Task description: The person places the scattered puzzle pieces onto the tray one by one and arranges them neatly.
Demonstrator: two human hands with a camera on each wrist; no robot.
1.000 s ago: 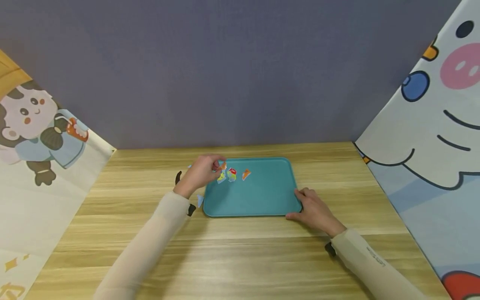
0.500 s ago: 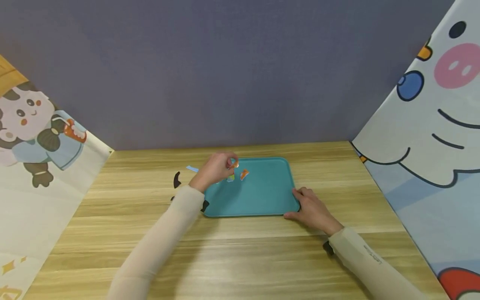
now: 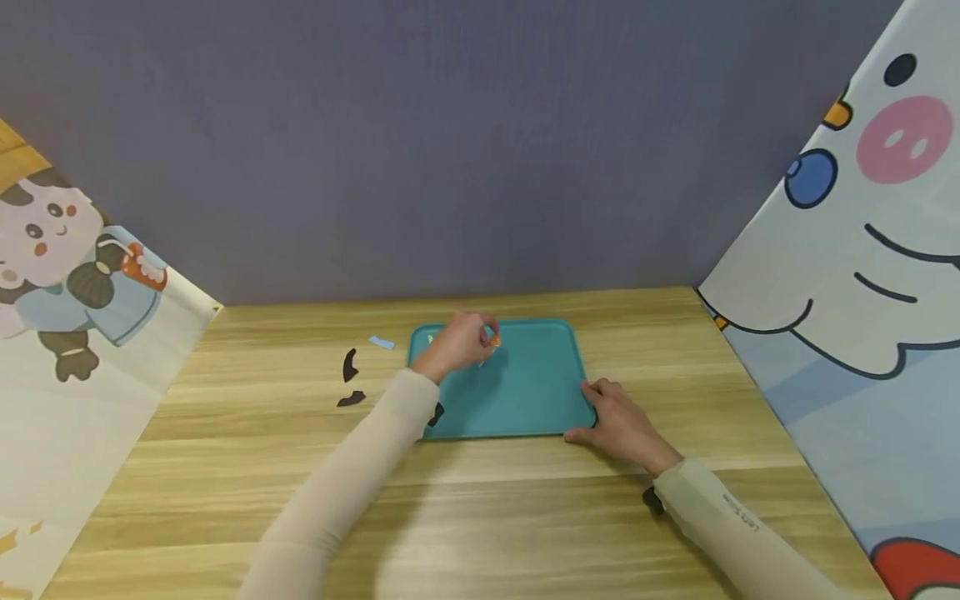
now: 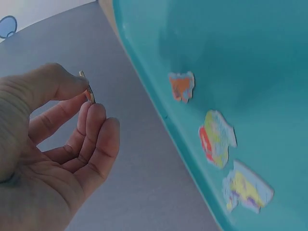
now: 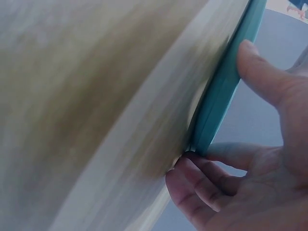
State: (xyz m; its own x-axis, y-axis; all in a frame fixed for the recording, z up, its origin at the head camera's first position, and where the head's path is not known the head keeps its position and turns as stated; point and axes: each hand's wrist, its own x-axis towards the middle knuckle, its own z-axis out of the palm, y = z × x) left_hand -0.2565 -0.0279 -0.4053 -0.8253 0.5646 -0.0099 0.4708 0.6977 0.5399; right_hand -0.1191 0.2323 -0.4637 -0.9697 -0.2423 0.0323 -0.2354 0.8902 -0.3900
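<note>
My left hand [image 3: 463, 343] is over the left half of the teal tray [image 3: 525, 400], pinching a small thin orange puzzle piece [image 3: 494, 340] between thumb and fingertips. The left wrist view shows this piece nearly edge-on. Flat printed pieces lie on the tray there: an orange one [image 4: 182, 87], a yellow-green and red one [image 4: 217, 138], and a yellow one with a pale blue border [image 4: 248, 187]. In the head view the hand mostly covers them. My right hand [image 3: 621, 423] grips the tray's near right corner, thumb against one side and fingers round the other.
On the wooden table [image 3: 247, 467] left of the tray lie a light blue strip [image 3: 381, 342], a curved black piece [image 3: 349, 366] and a smaller black piece [image 3: 351, 399]. A grey wall [image 3: 480, 150] stands behind, with cartoon-printed panels on both sides.
My left hand has moved right across the tray with the orange puzzle piece, uncovering the black pieces and blue strip on the table. My right hand stays at the tray corner.
</note>
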